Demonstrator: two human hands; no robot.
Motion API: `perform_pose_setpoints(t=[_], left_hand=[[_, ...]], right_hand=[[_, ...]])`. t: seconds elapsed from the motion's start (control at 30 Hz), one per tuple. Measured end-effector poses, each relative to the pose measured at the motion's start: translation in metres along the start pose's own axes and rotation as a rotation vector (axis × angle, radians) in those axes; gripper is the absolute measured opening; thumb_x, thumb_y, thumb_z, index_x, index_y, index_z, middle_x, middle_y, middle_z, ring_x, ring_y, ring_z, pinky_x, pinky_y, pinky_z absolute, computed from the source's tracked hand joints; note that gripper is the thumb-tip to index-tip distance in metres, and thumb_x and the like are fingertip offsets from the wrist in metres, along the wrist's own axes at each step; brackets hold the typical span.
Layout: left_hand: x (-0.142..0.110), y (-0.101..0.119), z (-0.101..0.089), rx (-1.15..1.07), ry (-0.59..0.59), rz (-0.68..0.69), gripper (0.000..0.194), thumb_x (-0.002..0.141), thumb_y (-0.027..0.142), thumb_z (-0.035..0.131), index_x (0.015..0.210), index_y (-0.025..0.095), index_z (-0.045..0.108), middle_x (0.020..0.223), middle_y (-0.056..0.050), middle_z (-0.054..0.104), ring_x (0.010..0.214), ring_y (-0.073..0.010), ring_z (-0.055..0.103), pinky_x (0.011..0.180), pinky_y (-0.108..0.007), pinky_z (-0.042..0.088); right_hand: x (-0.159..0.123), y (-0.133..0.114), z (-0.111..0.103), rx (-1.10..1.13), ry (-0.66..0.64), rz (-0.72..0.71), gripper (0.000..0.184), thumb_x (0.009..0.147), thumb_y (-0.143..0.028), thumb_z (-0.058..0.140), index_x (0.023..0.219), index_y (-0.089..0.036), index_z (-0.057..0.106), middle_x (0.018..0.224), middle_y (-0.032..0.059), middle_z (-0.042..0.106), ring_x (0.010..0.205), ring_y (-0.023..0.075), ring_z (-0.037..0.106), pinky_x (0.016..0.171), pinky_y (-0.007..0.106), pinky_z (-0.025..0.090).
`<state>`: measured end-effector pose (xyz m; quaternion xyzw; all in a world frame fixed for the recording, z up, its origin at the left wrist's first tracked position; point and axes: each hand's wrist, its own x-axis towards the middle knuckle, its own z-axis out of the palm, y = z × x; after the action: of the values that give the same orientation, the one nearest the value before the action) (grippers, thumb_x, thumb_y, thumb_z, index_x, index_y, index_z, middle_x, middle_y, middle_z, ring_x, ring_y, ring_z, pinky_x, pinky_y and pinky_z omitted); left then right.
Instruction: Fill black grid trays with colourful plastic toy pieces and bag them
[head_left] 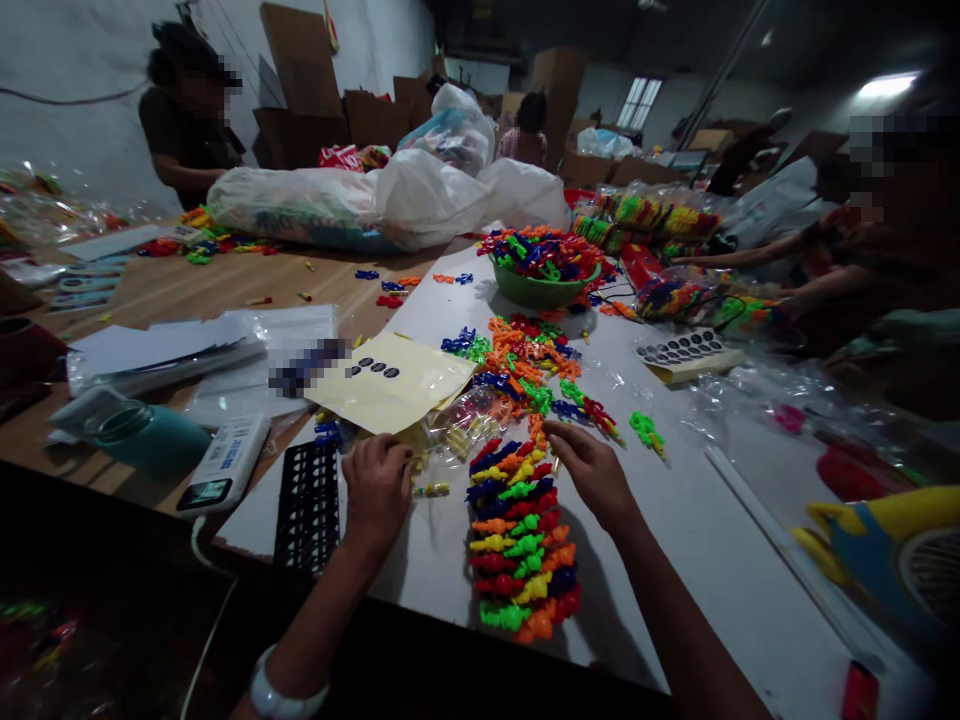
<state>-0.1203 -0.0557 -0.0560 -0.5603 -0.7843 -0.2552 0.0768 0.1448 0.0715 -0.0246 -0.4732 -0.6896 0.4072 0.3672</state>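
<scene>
My left hand (pixel 377 490) rests low over the table with fingers curled down beside small yellow tubes (pixel 432 490); what its fingertips hold, if anything, is hidden. A black perforated rack (pixel 307 505) lies just left of it. My right hand (pixel 592 472) pinches a small orange plastic figure (pixel 537 432) at the far end of a stacked block of figures (pixel 525 550). That block has rows of red, blue, green, yellow and orange pieces. Past it spreads a loose pile of figures (pixel 517 365). Between my hands and the pile lies a clear bag (pixel 469 430) with yellow tubes.
A green bowl (pixel 547 288) heaped with figures stands farther back. Sticker sheets (pixel 397 375), a teal bottle (pixel 154 435) and a white power bank (pixel 229 460) with cable lie left. At right are a yellow-and-blue fan (pixel 892 550) and a co-worker's arms (pixel 757 250). Large plastic bags (pixel 315 205) sit behind.
</scene>
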Motion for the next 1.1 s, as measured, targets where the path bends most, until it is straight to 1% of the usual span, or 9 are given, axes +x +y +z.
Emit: perform_pose_setpoints(t=[0.17, 0.27, 0.4, 0.57, 0.7, 0.77, 0.83, 0.93, 1.1], left_hand=[[0.016, 0.01, 0.0, -0.182, 0.058, -0.05, 0.016, 0.091, 0.026, 0.049, 0.084, 0.019, 0.061, 0.086, -0.007, 0.066, 0.087, -0.0246, 0.058, 0.085, -0.04, 0.043], [0.029, 0.005, -0.003, -0.329, 0.104, -0.067, 0.017, 0.091, 0.029, 0.049, 0.084, 0.021, 0.061, 0.085, -0.005, 0.068, 0.085, -0.0218, 0.06, 0.082, -0.036, 0.046], [0.047, -0.006, -0.014, -0.299, 0.143, -0.072, 0.014, 0.089, 0.026, 0.051, 0.086, 0.021, 0.063, 0.089, -0.006, 0.07, 0.088, -0.0226, 0.062, 0.085, -0.037, 0.047], [0.058, 0.033, -0.031, -0.21, 0.303, 0.019, 0.025, 0.094, 0.025, 0.046, 0.113, 0.017, 0.06, 0.114, -0.013, 0.063, 0.111, -0.0263, 0.057, 0.101, -0.045, 0.041], [0.071, 0.08, -0.023, -0.315, -0.032, 0.101, 0.051, 0.087, 0.036, 0.061, 0.13, 0.014, 0.046, 0.116, -0.013, 0.06, 0.1, -0.0228, 0.061, 0.084, -0.034, 0.049], [0.08, 0.089, -0.015, -0.237, -0.153, 0.043, 0.039, 0.089, 0.031, 0.057, 0.124, 0.013, 0.051, 0.11, -0.012, 0.063, 0.094, -0.0225, 0.063, 0.078, -0.032, 0.048], [0.087, 0.089, -0.01, -0.189, -0.178, -0.006, 0.022, 0.094, 0.024, 0.047, 0.109, 0.014, 0.059, 0.098, -0.01, 0.067, 0.088, -0.0213, 0.064, 0.075, -0.03, 0.046], [0.091, 0.084, -0.007, -0.169, -0.121, 0.006, 0.023, 0.096, 0.024, 0.042, 0.095, 0.016, 0.063, 0.089, -0.008, 0.069, 0.084, -0.0208, 0.064, 0.072, -0.029, 0.043], [0.1, 0.076, 0.008, -0.114, 0.022, 0.104, 0.022, 0.096, 0.023, 0.043, 0.098, 0.015, 0.063, 0.083, -0.008, 0.069, 0.075, -0.0205, 0.063, 0.064, -0.028, 0.042]], right_hand=[[0.053, 0.0, 0.027, 0.119, -0.258, 0.091, 0.052, 0.079, -0.048, 0.068, 0.122, -0.018, 0.064, 0.122, 0.0129, 0.068, 0.106, 0.0247, 0.067, 0.09, 0.04, 0.055], [0.082, 0.001, 0.046, 0.083, -0.366, 0.015, 0.043, 0.07, -0.043, 0.075, 0.103, -0.016, 0.07, 0.096, 0.008, 0.074, 0.082, 0.021, 0.068, 0.073, 0.033, 0.056], [0.103, 0.001, 0.052, -0.013, -0.254, -0.042, 0.026, 0.076, -0.041, 0.064, 0.071, -0.016, 0.064, 0.065, 0.0024, 0.064, 0.061, 0.0163, 0.057, 0.06, 0.029, 0.046], [0.096, -0.027, 0.045, -0.213, 0.013, -0.205, 0.016, 0.086, -0.033, 0.051, 0.087, -0.019, 0.059, 0.075, 0.0028, 0.062, 0.07, 0.0175, 0.055, 0.066, 0.029, 0.041], [0.082, -0.059, 0.05, -0.341, -0.008, -0.408, 0.015, 0.091, -0.03, 0.048, 0.095, -0.019, 0.057, 0.083, 0.0046, 0.064, 0.074, 0.0185, 0.058, 0.071, 0.029, 0.042], [0.077, -0.065, 0.051, -0.339, -0.066, -0.459, 0.017, 0.091, -0.03, 0.051, 0.102, -0.018, 0.056, 0.089, 0.0061, 0.064, 0.078, 0.0188, 0.058, 0.074, 0.03, 0.044], [0.074, -0.06, 0.05, -0.337, -0.095, -0.48, 0.033, 0.087, -0.031, 0.059, 0.116, -0.015, 0.052, 0.099, 0.0089, 0.064, 0.084, 0.0201, 0.059, 0.076, 0.031, 0.046], [0.076, -0.041, 0.052, -0.388, -0.062, -0.476, 0.056, 0.079, -0.03, 0.071, 0.126, -0.014, 0.045, 0.11, 0.0123, 0.061, 0.093, 0.0226, 0.059, 0.079, 0.033, 0.047], [0.1, -0.016, 0.055, -0.515, 0.077, -0.416, 0.007, 0.087, -0.013, 0.054, 0.089, -0.019, 0.057, 0.084, 0.0055, 0.061, 0.079, 0.02, 0.056, 0.074, 0.03, 0.045]])
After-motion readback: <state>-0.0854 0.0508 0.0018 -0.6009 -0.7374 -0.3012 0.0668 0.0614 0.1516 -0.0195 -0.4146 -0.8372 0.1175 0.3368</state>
